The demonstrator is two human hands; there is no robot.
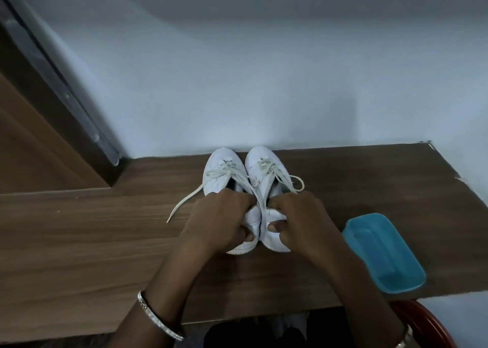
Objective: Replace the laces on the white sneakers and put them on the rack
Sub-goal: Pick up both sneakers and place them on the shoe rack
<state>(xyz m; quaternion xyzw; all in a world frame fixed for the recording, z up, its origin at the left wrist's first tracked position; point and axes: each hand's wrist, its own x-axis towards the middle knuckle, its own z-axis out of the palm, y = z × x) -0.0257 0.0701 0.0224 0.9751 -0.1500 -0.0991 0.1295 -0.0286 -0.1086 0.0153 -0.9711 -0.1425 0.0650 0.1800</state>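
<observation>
One pale wall fills the upper half of the view. Below it is a wooden table, its far edge butted to the wall. A brown door panel with a dark frame stands at the table's far left corner. A red chair rim shows under the near edge, right side.

A blue tray, oblong plastic, lies slanted along the table's right edge, close to the near right corner, well apart from the shoes.

The white pair stands at the middle of the far edge: left sneaker and right sneaker, side by side, inner sides touching, toes against the wall, heels toward the person. Both are upright on their soles.

Left hand grips the heel of the left sneaker, with fingers curled down into the shoe opening and the thumb pressed on the outside of the heel. Right hand holds the right sneaker's heel the same way, thumb on the back. Both grips are tight round the heel collars.

Both laces are off-white, loose, and threaded through the front eyelets. Left lace trails across the table toward the left edge, tip on the wood. Right lace loops beside the right sneaker, just beyond the right hand's knuckles.

A silver bangle sits on the left wrist.
</observation>
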